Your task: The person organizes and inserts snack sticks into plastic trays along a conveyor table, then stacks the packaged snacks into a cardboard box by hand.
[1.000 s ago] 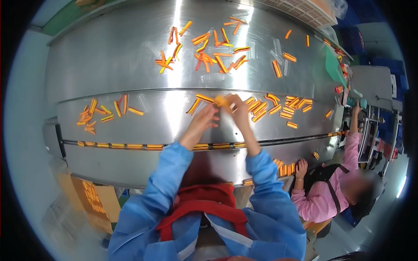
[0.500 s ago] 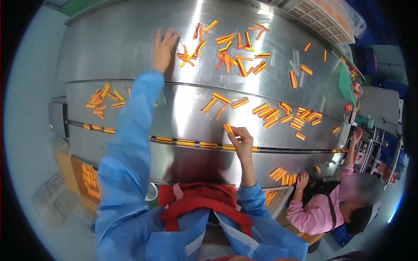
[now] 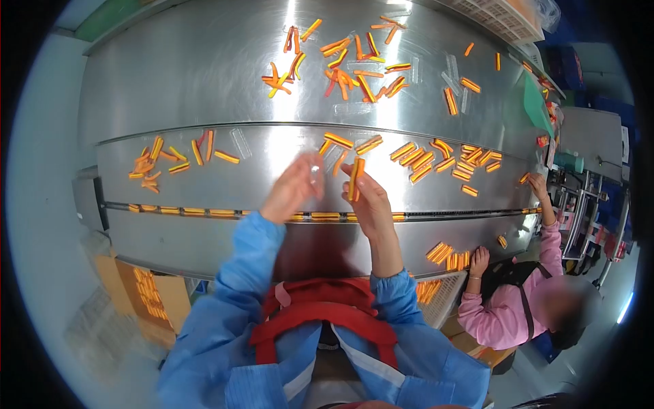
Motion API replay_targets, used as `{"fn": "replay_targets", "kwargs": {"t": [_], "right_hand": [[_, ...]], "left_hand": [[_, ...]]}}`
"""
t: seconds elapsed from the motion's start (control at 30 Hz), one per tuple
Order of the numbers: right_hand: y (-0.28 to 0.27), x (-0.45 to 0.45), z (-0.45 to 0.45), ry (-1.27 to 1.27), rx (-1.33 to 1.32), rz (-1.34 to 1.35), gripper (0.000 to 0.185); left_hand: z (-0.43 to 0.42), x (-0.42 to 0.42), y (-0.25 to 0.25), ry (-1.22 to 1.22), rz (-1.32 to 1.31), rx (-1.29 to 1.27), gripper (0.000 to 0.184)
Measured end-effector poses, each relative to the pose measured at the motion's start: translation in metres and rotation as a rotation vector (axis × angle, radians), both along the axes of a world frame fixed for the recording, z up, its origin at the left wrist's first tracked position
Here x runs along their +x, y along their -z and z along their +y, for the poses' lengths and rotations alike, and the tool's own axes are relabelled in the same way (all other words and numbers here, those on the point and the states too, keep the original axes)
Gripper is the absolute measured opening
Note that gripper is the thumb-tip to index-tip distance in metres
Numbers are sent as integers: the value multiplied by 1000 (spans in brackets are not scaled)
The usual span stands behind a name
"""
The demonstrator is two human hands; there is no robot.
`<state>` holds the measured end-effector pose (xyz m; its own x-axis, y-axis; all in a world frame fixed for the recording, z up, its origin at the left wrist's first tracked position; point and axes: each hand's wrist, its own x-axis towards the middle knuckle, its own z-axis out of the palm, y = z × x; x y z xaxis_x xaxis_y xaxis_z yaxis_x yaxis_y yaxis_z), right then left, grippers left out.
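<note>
Evidently, a striped bundle (image 3: 357,177) of orange and yellow strips is pinched between the thumb and fingers of the right hand (image 3: 373,204), above the middle panel of the steel table (image 3: 184,88). It is held lengthwise, pointing away from the body, with its far end left exposed. The left hand (image 3: 293,189) is raised just beside it, apart from the bundle, with the fingers loosely curled and blurred; a clear glint shows at the fingertips, but whether anything is grasped there cannot be told.

Judging by the bent and curled loose strips (image 3: 346,80) on the far panel, the material is likely light, soft and pliable, perhaps slightly tacky. A bundle is therefore best taken by its long sides near the middle, with light, even pressure, since the strips could be dented or splayed by a hard squeeze. The clear trays (image 3: 240,142) appear thin, light and slippery, and are better lifted by an edge.

Finished-looking bundles (image 3: 417,162) are spread to the right of the hand, and others are lined up along the narrow track (image 3: 443,217) nearer the body.
</note>
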<state>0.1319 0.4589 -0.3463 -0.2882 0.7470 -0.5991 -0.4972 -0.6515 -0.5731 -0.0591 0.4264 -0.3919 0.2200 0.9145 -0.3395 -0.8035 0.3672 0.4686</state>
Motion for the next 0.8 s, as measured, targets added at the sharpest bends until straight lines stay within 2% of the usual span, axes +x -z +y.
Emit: {"fn": "replay_targets", "kwargs": {"t": [0.03, 0.1, 0.13, 0.17, 0.2, 0.23, 0.27, 0.3, 0.37, 0.4, 0.43, 0.53, 0.6, 0.63, 0.7, 0.8], "right_hand": [[1, -1, -3, -5, 3, -4, 28], [6, -4, -10, -118, 36, -71, 28], [-2, -13, -16, -99, 169, -328, 31], [-7, -20, -23, -107, 172, -323, 31], [-11, -26, -30, -122, 356, -537, 31], [-17, -32, -38, -133, 541, -750, 30], [-23, -39, -46, -133, 594, -823, 29], [-26, -43, -49, -132, 596, -821, 29], [-29, -44, -54, -168, 579, -629, 28], [-29, -42, -55, -182, 358, -467, 28], [-29, -41, -55, -175, 357, -471, 28], [-38, -41, -53, -62, 339, -414, 28], [-44, -48, -53, -71, 513, -806, 29], [-42, -50, -54, -72, 514, -805, 29], [-37, -53, -58, -41, 690, -898, 29], [-35, -50, -52, -37, 730, -973, 26]], "left_hand": [[-13, 22, -7, -26, -35, -100, 40], [-27, 50, -7, -35, -83, -20, 45], [-29, 57, -20, -60, 37, -57, 47], [-29, 61, -33, -86, 158, -96, 49], [-27, 63, -48, -74, 225, -131, 50], [-28, 69, -48, -79, 229, -133, 50], [-29, 76, -45, -169, 234, -214, 49], [-29, 80, -43, -258, 237, -294, 49], [-37, 74, -41, -212, 167, -261, 49], [-39, 73, -42, -280, 316, -258, 48], [-40, 71, -42, -346, 465, -253, 48], [-36, 62, -41, -311, 439, -218, 41], [-34, 64, -41, -303, 427, -202, 38], [-33, 70, -42, -325, 408, -188, 36], [-32, 73, -48, -345, 391, -178, 35], [-31, 71, -64, -296, 316, -95, 40]]}}
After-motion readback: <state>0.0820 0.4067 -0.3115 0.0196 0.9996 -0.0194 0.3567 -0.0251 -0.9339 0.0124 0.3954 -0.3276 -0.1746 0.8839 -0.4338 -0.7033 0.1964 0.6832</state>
